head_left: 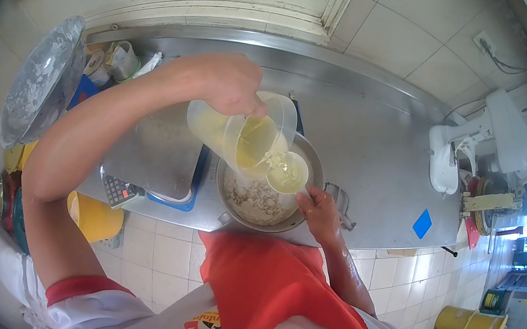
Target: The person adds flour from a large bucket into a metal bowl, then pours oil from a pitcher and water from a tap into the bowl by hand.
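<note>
Nearest: red apron at the surface's front edge, tiled floor below. Yellow bucket stood off the front edge, left side. Keypad unit and metal-topped blue platform sat left of the work. Metal piece lay right of the right hand, kind unclear. Blue square was near the front edge, further right. Left forearm crossed over the platform side and blocked part of it. Farther out: white mixer at the right end; large white-dusted bowl and small tubs at the far left; outlet on the wall.

Containers: pot held pale, lumpy, floury-looking stuff, its back partly hidden. Translucent container was tilted, with pale yellow liquid at its mouth. Small cup held similar liquid, pale streak at the container's lip just by it.

Hands: left hand was clenched on the container's upper part, exact grip hidden; container hung below it, over the pot's back. Right hand was wrapped around the cup's handle; cup sat just beyond the fingers, above the pot, under the container's lip.
</note>
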